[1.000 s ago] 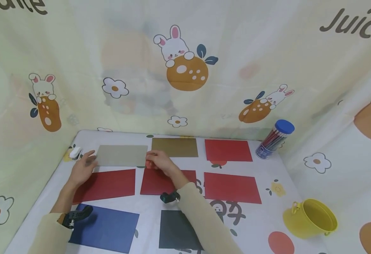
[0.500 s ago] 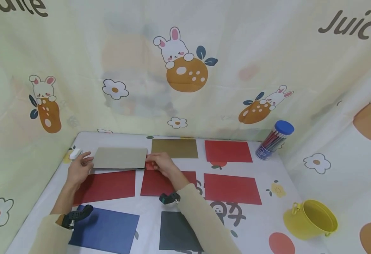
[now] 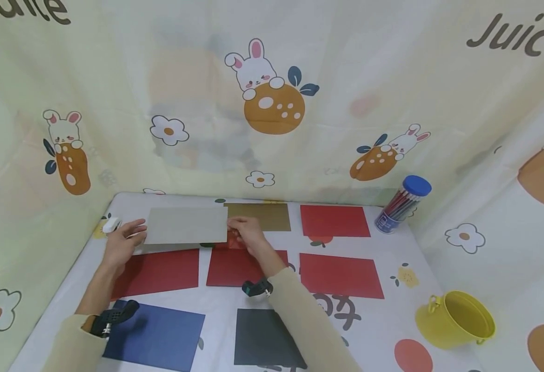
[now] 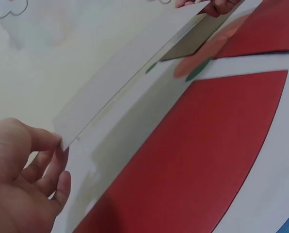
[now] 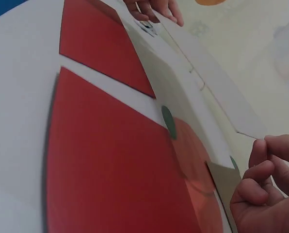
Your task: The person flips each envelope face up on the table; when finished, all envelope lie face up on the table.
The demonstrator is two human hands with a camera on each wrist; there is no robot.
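Observation:
Both hands hold a light grey sheet of card (image 3: 187,226) above the tabletop, its shadow falling below it. My left hand (image 3: 120,245) pinches the sheet's left end; the left wrist view shows thumb and fingertips at its corner (image 4: 69,138). At the opposite end my right hand (image 3: 248,235) pinches the near corner between thumb and finger, as the right wrist view confirms with the hand (image 5: 270,187). Beneath and nearer lie a dark red sheet (image 3: 160,271) on the left and another red sheet (image 3: 246,266) by the right forearm.
An olive sheet (image 3: 264,217), red sheets (image 3: 335,221) (image 3: 341,275), a blue sheet (image 3: 153,336) and a dark grey sheet (image 3: 264,338) lie on the patterned white cloth. A small white object (image 3: 111,225), a pencil tub (image 3: 399,206) and a yellow bucket (image 3: 453,320) stand around.
The grey sheet has come up off the table and shifted to the right, now overlapping the olive sheet's left edge in the head view. Both hands have moved right with it.

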